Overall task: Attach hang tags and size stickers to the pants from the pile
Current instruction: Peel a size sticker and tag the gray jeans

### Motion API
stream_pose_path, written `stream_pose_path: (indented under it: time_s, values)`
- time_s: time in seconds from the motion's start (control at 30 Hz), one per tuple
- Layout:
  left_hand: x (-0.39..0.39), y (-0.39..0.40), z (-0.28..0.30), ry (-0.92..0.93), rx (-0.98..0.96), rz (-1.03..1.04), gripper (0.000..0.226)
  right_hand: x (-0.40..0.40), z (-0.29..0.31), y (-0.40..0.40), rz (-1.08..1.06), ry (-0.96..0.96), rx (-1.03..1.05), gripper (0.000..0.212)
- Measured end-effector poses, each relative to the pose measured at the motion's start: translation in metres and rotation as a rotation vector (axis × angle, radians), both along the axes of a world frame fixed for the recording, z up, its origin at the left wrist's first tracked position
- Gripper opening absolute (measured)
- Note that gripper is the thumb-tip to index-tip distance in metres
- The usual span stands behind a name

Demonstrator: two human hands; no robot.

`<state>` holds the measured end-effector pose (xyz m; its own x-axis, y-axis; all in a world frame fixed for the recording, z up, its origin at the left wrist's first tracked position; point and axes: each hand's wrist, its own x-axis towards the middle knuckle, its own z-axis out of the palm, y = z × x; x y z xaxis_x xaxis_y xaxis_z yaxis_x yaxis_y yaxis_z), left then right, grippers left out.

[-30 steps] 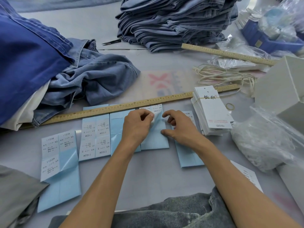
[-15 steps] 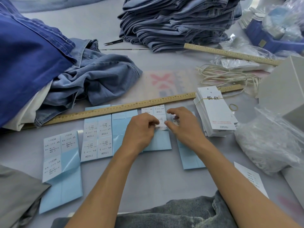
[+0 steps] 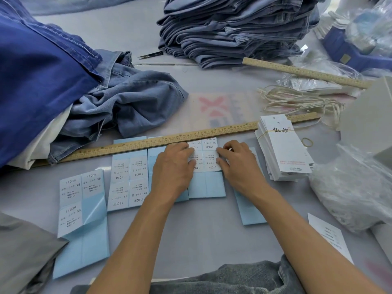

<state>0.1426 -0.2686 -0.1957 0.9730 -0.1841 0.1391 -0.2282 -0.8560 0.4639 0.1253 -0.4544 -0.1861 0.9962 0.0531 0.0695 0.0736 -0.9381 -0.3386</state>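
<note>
Sticker sheet (image 3: 206, 166), pale blue with white size stickers marked L, lying flat near the middle of the tabletop (image 3: 212, 234), just below the long wooden ruler (image 3: 169, 139). Left hand (image 3: 172, 169) resting on the sheet's left side, fingers curled down onto a white sticker; whether pinching it or only pressing, cannot tell. Right hand (image 3: 238, 166) on the sheet's right edge, fingertips bent and touching the stickers there; real grip also not clear. More sticker sheets beside: S sheet (image 3: 127, 183) just to the left, XS sheet (image 3: 81, 219) further toward the left edge, another blue sheet (image 3: 251, 209) partly under the right wrist. Hang tags (image 3: 284, 149) bundled with a band, just right of the right hand. Folded pants pile (image 3: 233, 28) at the far edge. Loose pants (image 3: 127, 102) crumpled at the far left. One pair of pants (image 3: 222, 279) at the near edge between the forearms.
</note>
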Motion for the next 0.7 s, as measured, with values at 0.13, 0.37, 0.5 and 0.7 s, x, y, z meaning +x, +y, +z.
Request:
stream_pose_path:
  time_s: [0.13,0.37,0.5,0.7]
  values:
    - [0.000,0.000,-0.001,0.005,0.008,-0.005,0.026,0.002,-0.001,0.001,-0.003,-0.021,0.016,0.028]
    - [-0.002,-0.007,0.004,-0.029,-0.050,-0.082,0.027,0.002,-0.002,-0.003,-0.015,-0.025,0.213,0.026]
    - [-0.008,-0.018,0.003,0.010,-0.059,-0.123,0.037,0.006,-0.003,-0.004,0.006,0.007,0.185,0.026]
    - [-0.007,-0.018,-0.002,0.032,0.010,-0.143,0.036,0.008,-0.003,-0.001,-0.007,0.048,0.156,0.023]
